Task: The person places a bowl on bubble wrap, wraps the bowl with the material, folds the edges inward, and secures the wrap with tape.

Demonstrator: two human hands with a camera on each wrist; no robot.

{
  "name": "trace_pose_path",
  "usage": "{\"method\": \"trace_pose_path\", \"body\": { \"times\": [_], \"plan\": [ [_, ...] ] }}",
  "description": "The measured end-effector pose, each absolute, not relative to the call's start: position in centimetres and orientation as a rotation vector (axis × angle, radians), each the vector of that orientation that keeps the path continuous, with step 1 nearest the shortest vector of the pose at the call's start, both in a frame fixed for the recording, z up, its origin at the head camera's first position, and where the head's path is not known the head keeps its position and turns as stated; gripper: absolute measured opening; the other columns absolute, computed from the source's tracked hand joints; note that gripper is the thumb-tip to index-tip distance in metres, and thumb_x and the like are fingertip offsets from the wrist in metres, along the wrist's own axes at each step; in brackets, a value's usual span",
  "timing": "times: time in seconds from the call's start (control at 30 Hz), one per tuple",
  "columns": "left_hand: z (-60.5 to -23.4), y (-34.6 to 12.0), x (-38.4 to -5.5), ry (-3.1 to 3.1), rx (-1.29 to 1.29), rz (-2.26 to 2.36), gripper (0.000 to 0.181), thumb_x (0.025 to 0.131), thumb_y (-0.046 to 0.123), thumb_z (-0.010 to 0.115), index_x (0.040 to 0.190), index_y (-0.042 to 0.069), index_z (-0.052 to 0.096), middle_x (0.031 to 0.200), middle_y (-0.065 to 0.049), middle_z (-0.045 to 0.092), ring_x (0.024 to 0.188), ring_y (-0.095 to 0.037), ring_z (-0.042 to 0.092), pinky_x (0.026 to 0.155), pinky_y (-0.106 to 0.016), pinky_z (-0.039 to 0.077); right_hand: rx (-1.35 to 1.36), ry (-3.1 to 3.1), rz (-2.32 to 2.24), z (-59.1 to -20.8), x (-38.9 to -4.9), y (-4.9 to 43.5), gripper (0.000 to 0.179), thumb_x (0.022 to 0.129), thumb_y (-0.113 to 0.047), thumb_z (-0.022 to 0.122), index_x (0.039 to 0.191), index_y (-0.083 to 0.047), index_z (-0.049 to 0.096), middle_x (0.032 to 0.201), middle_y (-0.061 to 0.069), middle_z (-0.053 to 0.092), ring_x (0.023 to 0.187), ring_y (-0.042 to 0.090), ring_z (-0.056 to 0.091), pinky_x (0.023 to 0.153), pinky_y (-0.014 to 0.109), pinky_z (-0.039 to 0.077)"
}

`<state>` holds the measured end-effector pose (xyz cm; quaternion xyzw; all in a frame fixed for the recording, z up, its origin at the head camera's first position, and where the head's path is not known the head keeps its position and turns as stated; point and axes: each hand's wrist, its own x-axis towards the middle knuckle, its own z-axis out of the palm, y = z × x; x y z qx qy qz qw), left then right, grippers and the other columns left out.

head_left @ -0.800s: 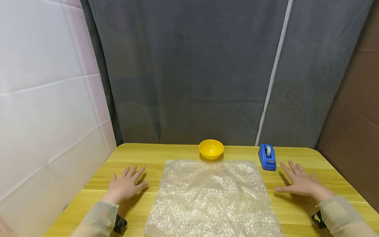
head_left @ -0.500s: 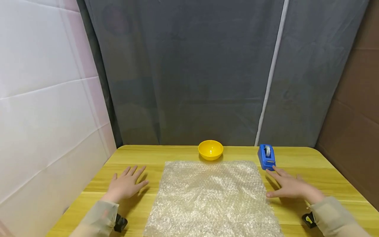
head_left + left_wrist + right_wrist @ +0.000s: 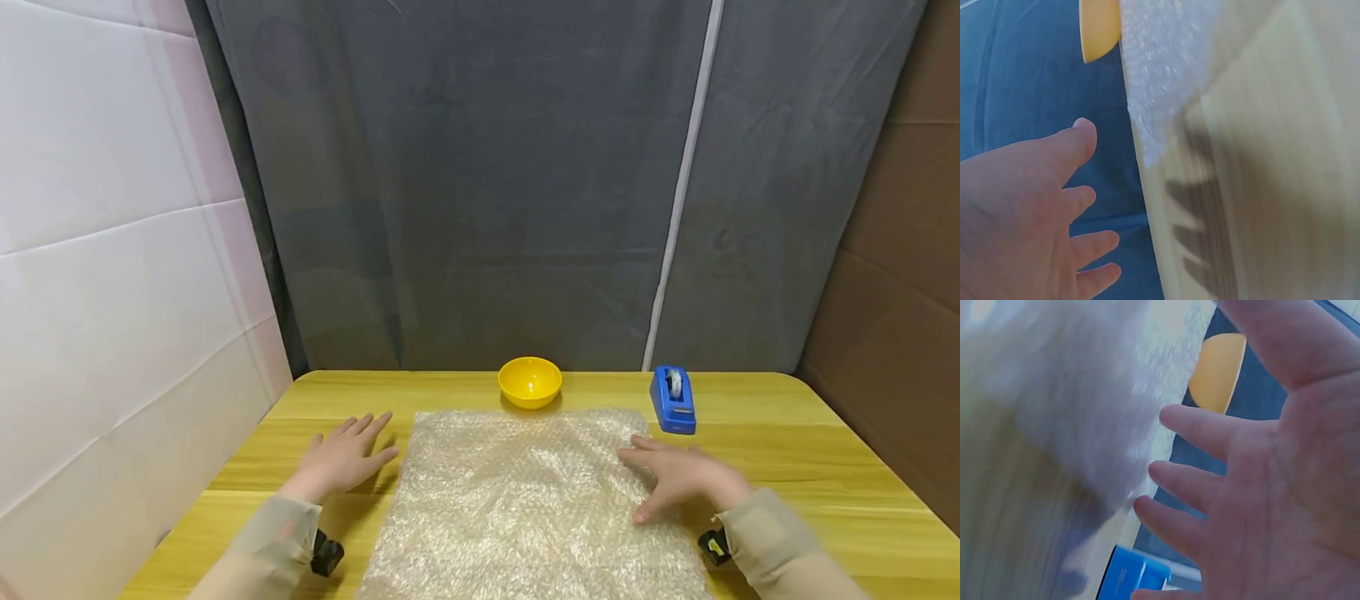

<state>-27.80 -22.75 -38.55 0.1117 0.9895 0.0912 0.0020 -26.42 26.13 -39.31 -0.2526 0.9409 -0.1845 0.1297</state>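
A sheet of bubble wrap [image 3: 525, 500] lies flat on the wooden table [image 3: 780, 467]. Just beyond its far edge stands a yellow bowl [image 3: 530, 383], also visible at the top of the left wrist view. My left hand [image 3: 339, 458] hovers with spread fingers beside the sheet's left edge and holds nothing. Over the right edge of the bubble wrap is my right hand [image 3: 678, 477], fingers extended and holding nothing. A blue tape dispenser [image 3: 672, 402] with a roll of clear tape stands behind the right hand, near the sheet's far right corner.
A dark grey curtain [image 3: 480, 208] hangs behind the table's far edge. White fabric [image 3: 120, 250] closes off the left side, and a brown panel [image 3: 892, 275] stands at the right. Each wrist carries a small black camera [image 3: 327, 553].
My right hand has moved left from beside the tape dispenser to over the bubble wrap's right edge. The left hand has shifted slightly right, closer to the sheet.
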Motion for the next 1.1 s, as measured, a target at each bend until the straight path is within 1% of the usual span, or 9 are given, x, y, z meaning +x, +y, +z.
{"method": "trace_pose_path", "body": {
  "times": [0.13,0.23,0.37,0.47,0.67,0.73,0.93,1.1],
  "plan": [
    [-38.5,-21.7,-28.3,3.094,0.37,0.333,0.075,0.094,0.064,0.041,0.153,0.019,0.032,0.151,-0.021,0.034,0.137,-0.046,0.029,0.1,-0.076,0.015,-0.669,2.747,-0.483,-39.8,-26.9,25.3,0.103,0.062,-0.047,0.085,0.145,-0.003,0.043,0.15,0.03,0.028,0.134,0.053,0.025,0.091,0.083,0.008],
    [-38.6,-20.9,-28.8,3.091,0.393,0.358,0.074,0.094,0.063,0.041,0.153,0.019,0.031,0.152,-0.02,0.034,0.137,-0.045,0.03,0.101,-0.074,0.018,-0.63,2.759,-0.451,-40.0,-27.1,25.1,0.106,0.06,-0.048,0.086,0.146,-0.004,0.041,0.151,0.028,0.028,0.136,0.051,0.025,0.091,0.083,0.007],
    [-38.7,-19.8,-29.6,3.087,0.429,0.429,0.075,0.094,0.063,0.041,0.153,0.018,0.031,0.151,-0.018,0.036,0.136,-0.042,0.034,0.104,-0.065,0.027,-0.605,2.768,-0.444,-40.2,-27.3,25.0,0.108,0.059,-0.049,0.086,0.147,-0.006,0.04,0.152,0.026,0.027,0.137,0.049,0.025,0.092,0.083,0.006],
    [-38.8,-18.8,-30.4,3.057,0.443,0.535,0.076,0.094,0.063,0.043,0.153,0.017,0.03,0.151,-0.016,0.037,0.135,-0.039,0.036,0.105,-0.058,0.031,-0.585,2.771,-0.462,-40.3,-27.2,25.0,0.107,0.059,-0.047,0.087,0.147,-0.006,0.041,0.152,0.026,0.028,0.136,0.05,0.026,0.092,0.083,0.005],
    [-38.9,-16.7,-32.1,3.0,0.415,0.668,0.079,0.092,0.067,0.042,0.154,0.021,0.029,0.152,-0.011,0.036,0.136,-0.037,0.037,0.105,-0.058,0.031,-0.567,2.787,-0.466,-40.5,-27.1,25.1,0.108,0.058,-0.049,0.087,0.146,-0.007,0.041,0.152,0.024,0.03,0.136,0.048,0.027,0.092,0.082,0.005],
    [-39.0,-16.0,-32.6,2.991,0.414,0.706,0.075,0.093,0.064,0.043,0.153,0.02,0.03,0.152,-0.011,0.037,0.135,-0.037,0.037,0.105,-0.058,0.031,-0.565,2.791,-0.463,-40.6,-27.1,25.1,0.109,0.057,-0.05,0.087,0.146,-0.007,0.042,0.152,0.023,0.031,0.136,0.048,0.028,0.092,0.083,0.006],
    [-39.2,-14.0,-34.5,2.997,0.432,0.778,0.069,0.096,0.056,0.047,0.151,0.017,0.035,0.144,-0.014,0.047,0.128,-0.037,0.046,0.103,-0.056,0.035,-0.559,2.791,-0.474,-40.8,-27.3,25.1,0.109,0.056,-0.052,0.087,0.146,-0.009,0.042,0.152,0.021,0.031,0.136,0.046,0.029,0.093,0.082,0.006],
    [-39.4,-12.2,-36.2,3.017,0.46,0.945,0.063,0.096,0.05,0.05,0.145,0.011,0.044,0.134,-0.015,0.057,0.119,-0.035,0.055,0.098,-0.052,0.041,-0.552,2.793,-0.476,-40.9,-27.4,25.3,0.109,0.057,-0.054,0.086,0.147,-0.011,0.042,0.152,0.02,0.032,0.137,0.045,0.029,0.093,0.082,0.007]
  ]
}}
